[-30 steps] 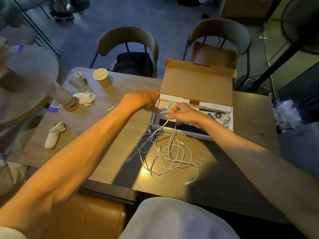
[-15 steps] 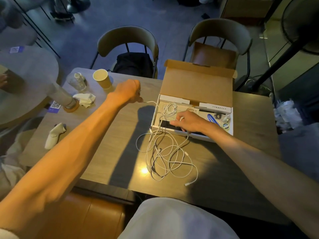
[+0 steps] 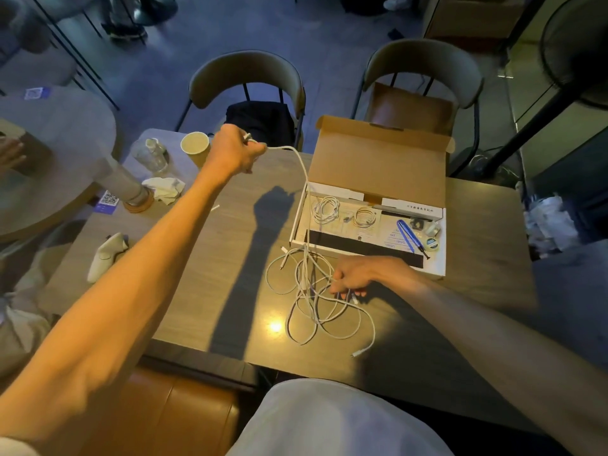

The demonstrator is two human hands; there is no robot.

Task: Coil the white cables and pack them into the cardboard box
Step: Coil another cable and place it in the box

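An open cardboard box (image 3: 378,166) stands on the wooden table (image 3: 230,258), lid up. Two coiled white cables (image 3: 325,209) lie in its left half. A loose tangle of white cables (image 3: 316,301) sprawls on the table in front of the box. My left hand (image 3: 235,151) is raised far left of the box, closed on one cable's end; that cable runs taut down to the tangle. My right hand (image 3: 353,274) rests on the tangle's right side, fingers pressing the strands.
A paper cup (image 3: 194,147), a clear plastic cup (image 3: 149,156), a crumpled tissue (image 3: 164,189) and a white controller (image 3: 107,255) sit on the table's left. Small items and a blue tool (image 3: 406,235) fill the box's right. Two chairs stand behind; another person's hand (image 3: 11,153) at far left.
My left hand has pulled a cable end up and to the left, away from the box. My right hand has moved out of the box down onto the tangle.
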